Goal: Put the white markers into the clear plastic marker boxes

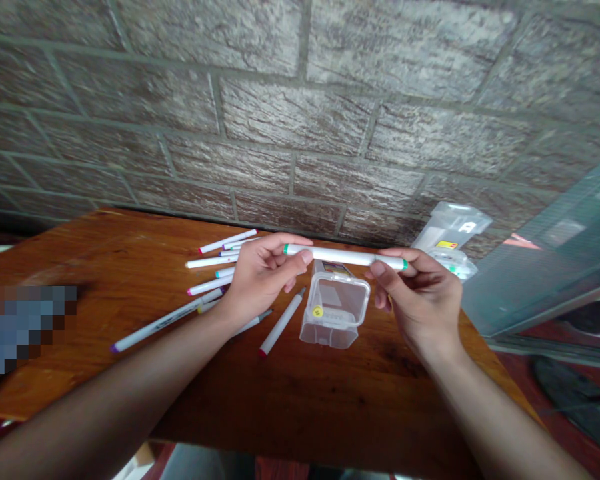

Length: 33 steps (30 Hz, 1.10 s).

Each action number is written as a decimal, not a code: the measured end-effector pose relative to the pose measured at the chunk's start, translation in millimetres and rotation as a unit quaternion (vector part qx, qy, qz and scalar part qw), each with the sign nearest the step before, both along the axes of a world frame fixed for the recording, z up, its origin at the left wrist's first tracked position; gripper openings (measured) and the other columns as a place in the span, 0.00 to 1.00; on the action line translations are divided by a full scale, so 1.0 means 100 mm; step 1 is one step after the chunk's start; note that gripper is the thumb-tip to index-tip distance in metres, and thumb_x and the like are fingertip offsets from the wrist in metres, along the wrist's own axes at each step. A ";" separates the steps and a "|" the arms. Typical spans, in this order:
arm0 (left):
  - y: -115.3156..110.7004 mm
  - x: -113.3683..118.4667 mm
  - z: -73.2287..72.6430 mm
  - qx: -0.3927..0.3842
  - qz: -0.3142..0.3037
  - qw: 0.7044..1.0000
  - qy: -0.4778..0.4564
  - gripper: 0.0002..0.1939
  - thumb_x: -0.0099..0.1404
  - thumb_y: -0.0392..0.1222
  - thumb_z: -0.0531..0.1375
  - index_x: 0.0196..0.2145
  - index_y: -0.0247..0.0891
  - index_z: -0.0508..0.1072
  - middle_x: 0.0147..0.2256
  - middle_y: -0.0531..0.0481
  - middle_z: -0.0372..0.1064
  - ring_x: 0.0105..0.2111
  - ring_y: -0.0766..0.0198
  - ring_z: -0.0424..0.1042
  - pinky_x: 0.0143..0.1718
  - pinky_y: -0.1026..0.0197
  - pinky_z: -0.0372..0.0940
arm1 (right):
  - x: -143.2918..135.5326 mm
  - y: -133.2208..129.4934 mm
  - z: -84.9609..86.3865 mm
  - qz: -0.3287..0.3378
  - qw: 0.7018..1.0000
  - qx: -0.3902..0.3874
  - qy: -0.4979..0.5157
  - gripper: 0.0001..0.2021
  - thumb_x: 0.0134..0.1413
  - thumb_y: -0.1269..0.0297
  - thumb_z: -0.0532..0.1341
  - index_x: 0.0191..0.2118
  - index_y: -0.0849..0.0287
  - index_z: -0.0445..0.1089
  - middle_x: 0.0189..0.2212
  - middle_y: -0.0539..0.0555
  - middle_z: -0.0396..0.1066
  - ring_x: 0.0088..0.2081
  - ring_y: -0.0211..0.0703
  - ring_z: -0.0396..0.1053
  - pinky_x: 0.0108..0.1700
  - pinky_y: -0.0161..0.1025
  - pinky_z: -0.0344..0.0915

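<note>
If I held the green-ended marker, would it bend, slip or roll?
The green-ended marker probably won't bend: it looks straight between the left hand and right hand. Set down, it might roll, since it looks round. It could slip, as it looks smooth.

Two clear containers and at least ten markers, some half-hidden.

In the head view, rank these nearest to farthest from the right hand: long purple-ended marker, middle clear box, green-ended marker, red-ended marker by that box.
1. Green-ended marker: pinched in the right hand.
2. Middle clear box: to the hand's left.
3. Red-ended marker: just left of the box.
4. Long purple-ended marker: on the table, farther left.
</note>
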<state>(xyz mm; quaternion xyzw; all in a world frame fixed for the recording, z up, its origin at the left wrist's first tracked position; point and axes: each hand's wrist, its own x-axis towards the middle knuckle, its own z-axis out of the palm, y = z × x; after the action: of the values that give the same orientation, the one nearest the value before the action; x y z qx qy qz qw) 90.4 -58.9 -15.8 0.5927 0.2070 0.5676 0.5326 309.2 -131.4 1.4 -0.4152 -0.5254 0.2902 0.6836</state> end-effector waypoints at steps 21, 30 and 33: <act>-0.01 0.01 0.03 0.019 0.019 1.000 0.010 0.11 0.58 0.42 0.75 0.38 0.38 0.82 0.21 0.56 0.71 0.15 0.74 0.63 0.15 0.71 0.57 | -0.01 -0.02 0.01 -0.006 1.000 -0.011 -0.013 0.12 0.53 0.59 0.77 0.40 0.57 0.79 0.23 0.49 0.79 0.15 0.34 0.67 0.15 0.30 0.62; -0.02 0.02 0.05 0.020 0.032 0.999 0.025 0.12 0.59 0.44 0.75 0.38 0.38 0.82 0.21 0.56 0.71 0.15 0.74 0.63 0.14 0.70 0.58 | -0.02 -0.01 0.01 -0.014 1.000 -0.003 -0.027 0.13 0.50 0.60 0.78 0.38 0.56 0.79 0.19 0.46 0.75 0.15 0.34 0.66 0.15 0.30 0.62; -0.03 0.02 0.07 0.015 0.026 0.999 0.023 0.13 0.59 0.45 0.75 0.38 0.38 0.81 0.20 0.57 0.71 0.15 0.74 0.63 0.15 0.70 0.58 | -0.02 -0.02 0.01 -0.019 0.999 -0.009 -0.035 0.13 0.50 0.58 0.78 0.38 0.56 0.79 0.19 0.46 0.75 0.15 0.34 0.66 0.16 0.31 0.62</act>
<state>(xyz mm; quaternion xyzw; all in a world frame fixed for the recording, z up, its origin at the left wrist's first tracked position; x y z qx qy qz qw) 91.9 -61.9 -9.1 0.6075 0.2263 0.5708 0.5039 307.2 -133.1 2.7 -0.4412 -0.5384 0.2670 0.6665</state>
